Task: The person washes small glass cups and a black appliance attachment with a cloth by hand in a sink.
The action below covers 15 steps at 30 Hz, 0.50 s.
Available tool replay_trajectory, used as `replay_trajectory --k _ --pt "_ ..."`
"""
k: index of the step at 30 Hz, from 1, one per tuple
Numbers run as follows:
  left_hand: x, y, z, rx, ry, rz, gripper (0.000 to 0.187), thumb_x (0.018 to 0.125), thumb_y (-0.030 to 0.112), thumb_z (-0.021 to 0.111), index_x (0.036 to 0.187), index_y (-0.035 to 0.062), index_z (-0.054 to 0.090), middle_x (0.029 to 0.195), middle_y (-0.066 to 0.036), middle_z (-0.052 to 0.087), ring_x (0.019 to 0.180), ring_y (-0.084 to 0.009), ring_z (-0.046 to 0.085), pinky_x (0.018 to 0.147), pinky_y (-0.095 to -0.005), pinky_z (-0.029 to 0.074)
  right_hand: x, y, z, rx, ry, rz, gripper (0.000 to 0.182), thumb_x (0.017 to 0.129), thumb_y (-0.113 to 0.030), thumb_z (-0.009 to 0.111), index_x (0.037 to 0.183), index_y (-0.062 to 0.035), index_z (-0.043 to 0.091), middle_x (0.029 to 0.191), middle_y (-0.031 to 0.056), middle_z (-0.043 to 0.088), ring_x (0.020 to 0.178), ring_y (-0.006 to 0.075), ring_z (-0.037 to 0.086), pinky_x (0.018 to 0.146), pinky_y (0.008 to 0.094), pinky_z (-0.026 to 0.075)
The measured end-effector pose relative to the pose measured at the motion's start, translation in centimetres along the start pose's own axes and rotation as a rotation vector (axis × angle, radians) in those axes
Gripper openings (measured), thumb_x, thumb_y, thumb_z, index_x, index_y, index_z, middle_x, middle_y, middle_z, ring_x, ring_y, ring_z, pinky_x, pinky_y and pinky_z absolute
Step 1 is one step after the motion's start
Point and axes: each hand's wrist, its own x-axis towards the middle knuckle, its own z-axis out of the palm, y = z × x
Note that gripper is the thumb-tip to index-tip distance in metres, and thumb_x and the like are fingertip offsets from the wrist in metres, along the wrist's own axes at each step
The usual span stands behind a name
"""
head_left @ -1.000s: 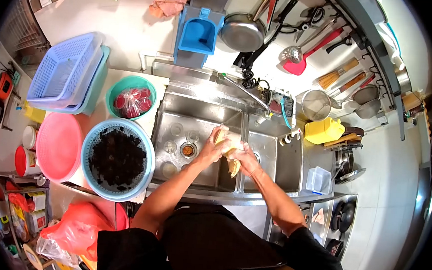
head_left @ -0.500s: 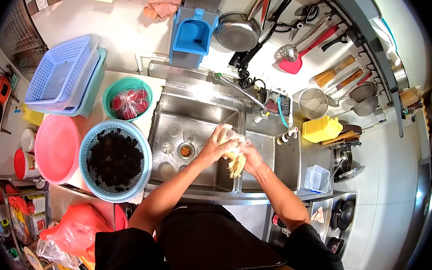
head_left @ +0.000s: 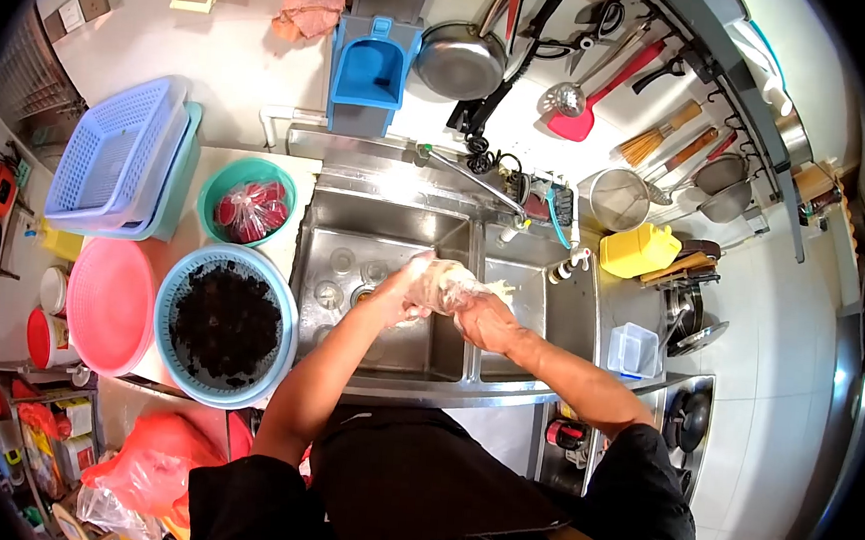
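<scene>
Over the steel sink's left basin, my left hand is wrapped round one end of a pale, wet-looking bundle. My right hand grips the other end near the divider between the basins. Part of the bundle looks like clear plastic, and a yellowish piece sticks out above my right hand. What exactly the bundle is, I cannot make out. Several round clear objects lie on the basin floor, left of my hands.
A blue basin of dark pieces, a green bowl with a red bagged item, a pink basket and stacked baskets stand left. The faucet is behind the sink. A yellow jug and clear container stand right.
My left hand has moved left and slightly down, and my right hand has turned more sideways. The bundle now stretches sideways between them, and its yellowish part no longer hangs below my hands.
</scene>
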Motion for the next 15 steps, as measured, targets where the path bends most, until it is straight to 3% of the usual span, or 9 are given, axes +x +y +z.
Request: replay_trajectory --k 1,3,7,10,12,14,15 --pt "-0.1 0.1 -1.0 -0.029 -0.023 -0.01 0.051 0.095 0.059 0.044 0.118 0.0167 0.06 0.103 -0.001 0.067 0.077 -0.0144 0.064 0.052 -0.0286 0.047 0.4 -0.6 -1.3 0.029 -0.012 0.065 0.03 0.075 -0.008 0.06 0.104 -0.0032 0.06 0.1 0.0175 0.064 0.093 0.0352 0.063 0.083 0.0436 0.052" --pt "-0.8 -0.7 -1.5 -0.085 0.039 0.018 0.057 0.093 0.064 0.042 0.117 0.0168 0.061 0.094 -0.002 0.068 0.071 -0.0155 0.062 0.05 -0.0268 0.044 0.3 -0.2 -0.8 0.328 -0.059 0.24 0.036 0.076 -0.008 0.059 0.111 -0.0026 0.058 0.105 0.0184 0.063 0.096 0.0351 0.063 0.087 0.0429 0.052" --pt "-1.6 -1.2 -1.5 -0.265 -0.01 0.086 0.063 0.094 0.067 0.035 0.122 0.016 0.058 0.092 -0.004 0.068 0.068 -0.0166 0.061 0.047 -0.0264 0.043 0.2 -1.4 -2.4 0.652 0.28 0.251 0.039 0.081 -0.008 0.057 0.12 -0.003 0.059 0.114 0.0181 0.062 0.104 0.0355 0.06 0.091 0.0416 0.051" --pt "-2.3 -0.8 -1.1 -0.277 -0.046 0.063 0.061 0.094 0.068 0.035 0.121 0.0186 0.058 0.093 -0.002 0.068 0.065 -0.0153 0.059 0.045 -0.0266 0.039 0.4 -0.5 0.0 0.552 0.257 0.23 0.031 0.087 -0.014 0.056 0.118 -0.0107 0.059 0.107 0.0068 0.064 0.093 0.0224 0.059 0.077 0.0334 0.049" --pt "-0.7 -1.5 -2.4 -0.201 -0.146 0.044 0.059 0.094 0.068 0.035 0.119 0.0202 0.059 0.093 -0.001 0.068 0.064 -0.0148 0.059 0.044 -0.0265 0.037 0.6 0.1 1.2 0.268 0.194 0.139 0.026 0.088 -0.016 0.057 0.114 -0.0141 0.06 0.105 0.0026 0.065 0.091 0.0174 0.059 0.071 0.0313 0.05" --pt "-0.7 -1.4 -0.7 -0.174 -0.087 0.009 0.055 0.094 0.067 0.037 0.115 0.0214 0.061 0.087 0.001 0.067 0.057 -0.0122 0.052 0.042 -0.0239 0.03 3.0 -1.0 -1.5 -0.178 0.182 -0.052 0.024 0.083 -0.016 0.061 0.107 -0.0134 0.064 0.109 0.0054 0.065 0.096 0.0207 0.061 0.073 0.0352 0.052" --pt "-0.5 -1.4 -0.8 -0.148 -0.114 -0.004 0.054 0.095 0.066 0.038 0.115 0.0215 0.061 0.086 0.002 0.066 0.056 -0.0115 0.05 0.041 -0.0232 0.029 3.4 -0.3 0.0 -0.181 0.012 -0.021 0.021 0.078 -0.02 0.063 0.097 -0.012 0.067 0.107 0.0135 0.066 0.089 0.0261 0.065 0.067 0.0415 0.053"
